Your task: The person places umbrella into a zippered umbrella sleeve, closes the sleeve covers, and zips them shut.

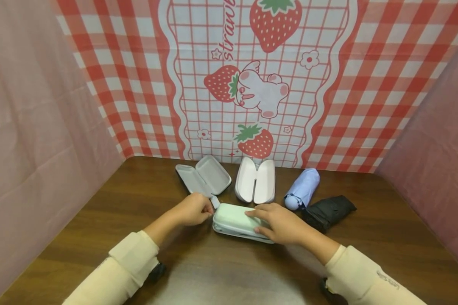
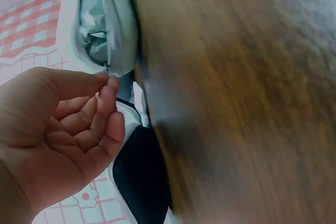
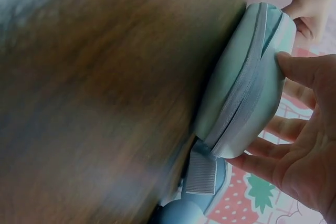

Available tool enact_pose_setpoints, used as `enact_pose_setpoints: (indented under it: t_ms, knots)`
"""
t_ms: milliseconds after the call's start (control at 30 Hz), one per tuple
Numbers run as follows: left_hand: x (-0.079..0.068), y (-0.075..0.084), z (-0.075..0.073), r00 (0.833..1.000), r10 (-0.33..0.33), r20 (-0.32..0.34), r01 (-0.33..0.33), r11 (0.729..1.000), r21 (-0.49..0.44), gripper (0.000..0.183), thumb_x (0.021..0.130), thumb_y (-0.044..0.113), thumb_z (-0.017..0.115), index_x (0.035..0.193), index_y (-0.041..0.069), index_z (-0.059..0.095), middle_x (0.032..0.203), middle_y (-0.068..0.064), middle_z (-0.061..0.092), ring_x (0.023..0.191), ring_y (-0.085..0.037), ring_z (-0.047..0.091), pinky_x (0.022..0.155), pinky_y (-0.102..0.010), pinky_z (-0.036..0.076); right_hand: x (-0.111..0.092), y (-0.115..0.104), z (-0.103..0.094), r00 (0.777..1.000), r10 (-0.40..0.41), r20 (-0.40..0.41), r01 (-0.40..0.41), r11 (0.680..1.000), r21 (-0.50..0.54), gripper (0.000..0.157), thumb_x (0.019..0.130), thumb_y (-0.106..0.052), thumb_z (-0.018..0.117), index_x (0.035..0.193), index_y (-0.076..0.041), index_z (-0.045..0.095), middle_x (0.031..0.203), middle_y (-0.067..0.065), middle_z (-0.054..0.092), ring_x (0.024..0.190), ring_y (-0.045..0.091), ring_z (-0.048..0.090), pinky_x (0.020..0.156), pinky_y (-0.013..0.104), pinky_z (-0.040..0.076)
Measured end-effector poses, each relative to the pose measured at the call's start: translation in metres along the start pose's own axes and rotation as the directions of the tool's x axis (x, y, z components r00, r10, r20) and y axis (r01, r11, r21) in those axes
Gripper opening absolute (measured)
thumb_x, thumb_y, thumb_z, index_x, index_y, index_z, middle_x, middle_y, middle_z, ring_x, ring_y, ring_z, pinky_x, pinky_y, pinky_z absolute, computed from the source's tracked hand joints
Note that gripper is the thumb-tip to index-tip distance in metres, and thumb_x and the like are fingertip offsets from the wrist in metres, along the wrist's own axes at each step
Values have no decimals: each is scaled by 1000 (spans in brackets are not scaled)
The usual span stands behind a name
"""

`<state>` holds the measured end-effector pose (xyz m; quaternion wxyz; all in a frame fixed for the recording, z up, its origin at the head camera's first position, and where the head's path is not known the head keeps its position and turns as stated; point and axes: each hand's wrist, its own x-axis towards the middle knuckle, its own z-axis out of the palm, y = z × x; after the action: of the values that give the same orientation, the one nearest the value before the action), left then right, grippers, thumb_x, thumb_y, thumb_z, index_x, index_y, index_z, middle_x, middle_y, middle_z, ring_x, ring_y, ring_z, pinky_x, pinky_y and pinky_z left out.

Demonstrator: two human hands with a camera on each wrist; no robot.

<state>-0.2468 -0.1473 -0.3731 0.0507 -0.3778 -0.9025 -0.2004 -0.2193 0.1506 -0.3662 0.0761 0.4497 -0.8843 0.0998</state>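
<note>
A mint-green zippered case (image 1: 234, 217) lies lengthwise at the middle of the table. Its zipper gapes at the left end, where pale green lining shows in the left wrist view. There my left hand (image 1: 194, 209) pinches the small zipper pull (image 2: 106, 70) between thumb and forefinger, the other fingers curled in. My right hand (image 1: 280, 222) grips the lid from the right, thumb on its front edge and fingers spread over the far side. A ribbed grey fabric tab (image 3: 201, 169) sticks out at the case's right end in the right wrist view.
Behind the case stand an open grey clamshell case (image 1: 210, 176) and an open white case (image 1: 255, 180). To the right lie a folded lilac umbrella (image 1: 304, 186) and a black folded umbrella (image 1: 330, 212). A strawberry-print cloth (image 1: 137, 84) hangs along the table's back edge.
</note>
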Motion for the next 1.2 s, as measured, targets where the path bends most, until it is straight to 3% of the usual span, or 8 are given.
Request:
enact_pose_setpoints:
  t_ms: [300, 567, 900, 1200]
  knots:
    - [-9, 4, -5, 992, -63, 109, 77, 988, -131, 9, 81, 2, 70, 73, 7, 70, 65, 9, 60, 61, 1, 51, 59, -19, 46, 1, -4, 0, 1000, -1, -6, 1, 999, -39, 44, 90, -23, 70, 130, -8, 62, 116, 13, 64, 105, 32, 60, 90, 48, 48]
    - [-17, 13, -8, 985, -46, 165, 79, 977, -199, 8, 82, 1, 70, 76, 7, 71, 66, 9, 62, 63, 1, 53, 60, -19, 47, 2, -6, 3, 1000, 14, 5, -14, 997, -77, 44, 89, -24, 70, 130, -9, 62, 116, 14, 64, 103, 33, 60, 89, 47, 48]
    - [-21, 22, -5, 989, -55, 135, 85, 971, -224, 8, 81, 0, 69, 75, 6, 70, 65, 8, 62, 61, 3, 53, 58, -18, 47, 4, -14, 1, 1000, 29, 0, -29, 992, -122, 47, 87, -24, 72, 130, -9, 63, 113, 14, 64, 97, 33, 60, 84, 45, 50]
    - [-19, 15, -2, 987, -99, 123, 132, 948, -291, 6, 82, -2, 69, 78, 2, 70, 65, 5, 64, 61, 0, 57, 57, -18, 48, 5, -29, 1, 996, 85, -25, -88, 974, -211, 48, 85, -24, 74, 128, -8, 63, 103, 18, 65, 82, 34, 61, 70, 45, 53]
